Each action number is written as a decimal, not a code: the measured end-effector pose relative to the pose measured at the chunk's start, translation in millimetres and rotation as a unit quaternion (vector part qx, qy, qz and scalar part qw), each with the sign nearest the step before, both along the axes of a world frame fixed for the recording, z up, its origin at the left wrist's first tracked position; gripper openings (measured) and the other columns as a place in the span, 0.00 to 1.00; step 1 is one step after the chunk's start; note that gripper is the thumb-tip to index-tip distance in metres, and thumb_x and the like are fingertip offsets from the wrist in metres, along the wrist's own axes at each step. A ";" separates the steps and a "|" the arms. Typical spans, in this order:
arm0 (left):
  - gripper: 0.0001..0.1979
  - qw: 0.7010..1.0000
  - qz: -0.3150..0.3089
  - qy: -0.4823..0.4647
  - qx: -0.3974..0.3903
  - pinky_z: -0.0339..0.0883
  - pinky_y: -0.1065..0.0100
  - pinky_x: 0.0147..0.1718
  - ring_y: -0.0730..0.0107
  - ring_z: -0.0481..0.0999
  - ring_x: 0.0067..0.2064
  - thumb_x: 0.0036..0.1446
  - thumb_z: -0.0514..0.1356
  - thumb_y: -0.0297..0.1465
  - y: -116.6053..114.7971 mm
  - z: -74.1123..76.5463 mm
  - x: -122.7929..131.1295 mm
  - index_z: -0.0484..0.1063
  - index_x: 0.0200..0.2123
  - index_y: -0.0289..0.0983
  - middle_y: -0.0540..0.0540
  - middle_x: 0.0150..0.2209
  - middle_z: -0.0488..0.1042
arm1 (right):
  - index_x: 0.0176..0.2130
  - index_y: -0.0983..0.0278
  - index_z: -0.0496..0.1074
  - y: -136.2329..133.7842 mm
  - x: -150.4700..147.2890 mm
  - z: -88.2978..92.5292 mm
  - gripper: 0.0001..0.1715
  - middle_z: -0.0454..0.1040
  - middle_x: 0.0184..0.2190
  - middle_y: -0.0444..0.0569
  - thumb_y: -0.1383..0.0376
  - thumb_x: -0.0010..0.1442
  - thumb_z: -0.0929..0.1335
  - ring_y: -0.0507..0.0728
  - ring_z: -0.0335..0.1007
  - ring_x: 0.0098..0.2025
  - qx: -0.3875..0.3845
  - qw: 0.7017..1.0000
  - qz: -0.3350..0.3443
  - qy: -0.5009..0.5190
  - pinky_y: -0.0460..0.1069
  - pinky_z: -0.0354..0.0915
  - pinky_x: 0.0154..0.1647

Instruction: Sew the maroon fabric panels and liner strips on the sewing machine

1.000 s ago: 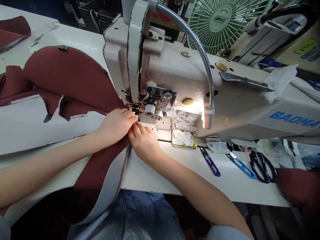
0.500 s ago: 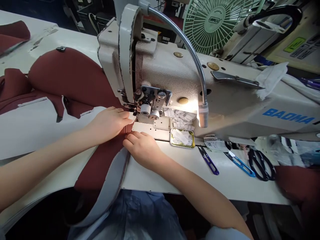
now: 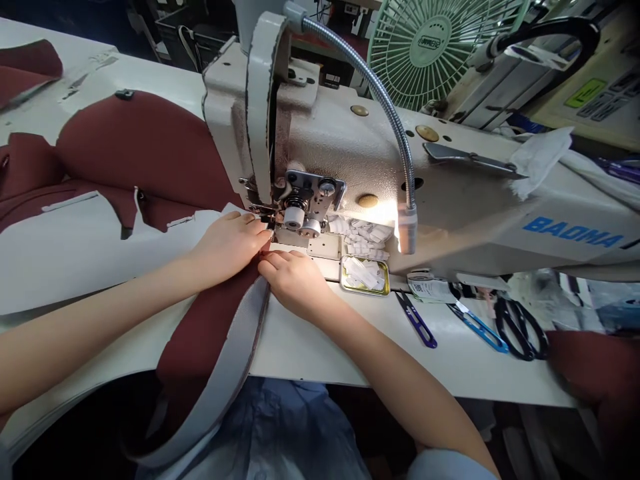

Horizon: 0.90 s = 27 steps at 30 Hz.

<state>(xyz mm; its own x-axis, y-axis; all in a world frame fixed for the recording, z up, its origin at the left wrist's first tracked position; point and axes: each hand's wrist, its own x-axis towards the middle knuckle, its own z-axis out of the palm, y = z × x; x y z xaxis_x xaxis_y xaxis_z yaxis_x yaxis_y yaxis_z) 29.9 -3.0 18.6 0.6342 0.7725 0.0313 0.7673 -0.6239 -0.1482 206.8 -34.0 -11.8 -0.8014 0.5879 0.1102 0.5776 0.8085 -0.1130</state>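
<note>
Maroon fabric point(image 3: 200, 327) with a pale grey underside point(image 3: 234, 357) runs from the sewing machine point(image 3: 345, 150) down over the table edge toward my lap. My left hand point(image 3: 231, 245) is closed on the fabric just left of the needle area, fingertips close beside the presser foot. Below it, my right hand point(image 3: 294, 279) pinches the fabric's right edge, thumb and fingers together. The two hands nearly meet. A large white panel point(image 3: 65, 260) joined to the maroon piece spreads left under my left forearm. The stitching point itself is mostly hidden.
A small tin point(image 3: 365, 275) of white labels sits beside the machine bed. Purple thread snips point(image 3: 419, 323), blue snips point(image 3: 483, 328) and black-handled scissors point(image 3: 521, 328) lie to the right. A lamp point(image 3: 406, 230) shines on the bed; a green fan point(image 3: 433, 50) stands behind.
Both hands and the fabric have slid slightly up and right, closer to the presser foot. The white bit at my left fingertips no longer shows. The view has shifted slightly.
</note>
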 end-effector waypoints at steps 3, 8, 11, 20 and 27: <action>0.10 0.999 -0.022 0.026 0.002 0.59 0.57 0.41 0.56 0.73 0.43 0.61 0.54 0.21 -2.8 9.1 -2.2 0.72 0.33 0.38 0.45 0.34 0.75 | 0.41 0.66 0.71 2.9 0.6 -1.2 0.10 0.76 0.42 0.53 0.73 0.68 0.61 0.57 0.71 0.43 -0.002 1.000 -0.003 0.006 0.51 0.62 0.39; 0.10 0.999 -0.021 0.037 -0.011 0.59 0.58 0.38 0.57 0.73 0.39 0.62 0.54 0.22 -4.3 7.9 -1.5 0.72 0.31 0.38 0.44 0.34 0.76 | 0.41 0.65 0.71 6.3 2.1 -3.9 0.11 0.76 0.42 0.52 0.71 0.70 0.60 0.57 0.71 0.43 0.004 1.000 -0.019 0.010 0.50 0.62 0.41; 0.10 0.999 -0.017 0.028 -0.010 0.59 0.58 0.37 0.56 0.74 0.40 0.61 0.54 0.22 1.2 2.0 -0.1 0.73 0.32 0.37 0.43 0.35 0.76 | 0.42 0.65 0.71 10.2 2.0 -4.9 0.11 0.76 0.42 0.53 0.70 0.70 0.60 0.58 0.71 0.43 0.003 0.999 -0.038 0.011 0.50 0.63 0.42; 0.11 0.999 0.008 -0.028 -0.019 0.61 0.57 0.39 0.57 0.77 0.40 0.59 0.55 0.22 4.4 -1.9 -1.3 0.77 0.34 0.38 0.45 0.34 0.80 | 0.45 0.66 0.72 23.9 11.7 -0.2 0.15 0.77 0.48 0.54 0.76 0.64 0.60 0.58 0.70 0.50 -0.066 0.994 -0.030 0.082 0.51 0.63 0.54; 0.18 0.986 -0.006 -0.132 0.103 0.64 0.56 0.49 0.57 0.75 0.52 0.66 0.50 0.26 -20.9 -35.6 -22.9 0.72 0.54 0.34 0.40 0.52 0.78 | 0.41 0.63 0.75 26.4 34.1 11.7 0.10 0.76 0.52 0.51 0.74 0.60 0.69 0.57 0.67 0.58 -0.132 0.983 0.028 0.126 0.52 0.62 0.56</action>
